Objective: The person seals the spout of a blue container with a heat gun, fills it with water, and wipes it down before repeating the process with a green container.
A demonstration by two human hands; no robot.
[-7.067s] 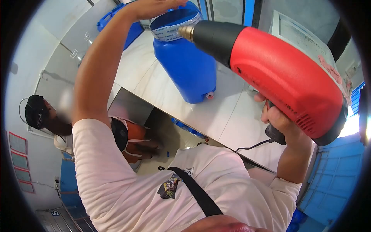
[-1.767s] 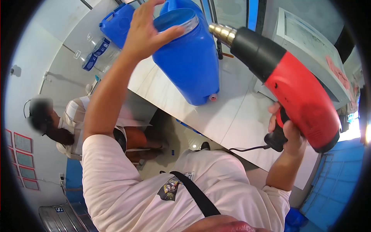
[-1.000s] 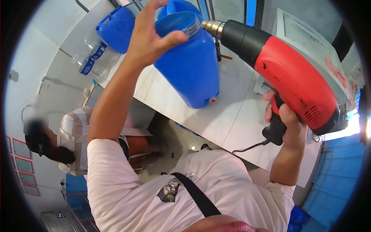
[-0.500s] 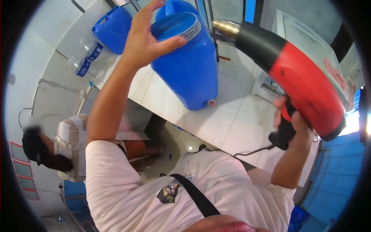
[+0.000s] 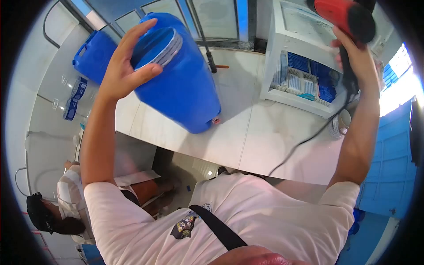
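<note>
A large blue plastic drum [image 5: 181, 92] with an open mouth and a small spout low on its side stands on the white counter [image 5: 229, 137]. My left hand [image 5: 126, 70] spans the drum's mouth, thumb along the front of the rim and fingers around its left side. Up at the right, my right hand [image 5: 360, 57] is closed around the handle of a red and black heat gun [image 5: 340, 15]. The gun's nozzle is out of view. Its black cord [image 5: 304, 141] runs down across the counter.
A white cabinet [image 5: 269, 79] holding baskets and blue packets stands right of the drum, near a tape roll [image 5: 342, 123]. Left are a blue jerrycan [image 5: 95, 55] and clear bottles [image 5: 73, 99]. A seated person [image 5: 73, 190] is at lower left.
My right hand has raised the heat gun up and to the right, partly out of view. My left hand stays at the drum's mouth. The whole view has shifted.
</note>
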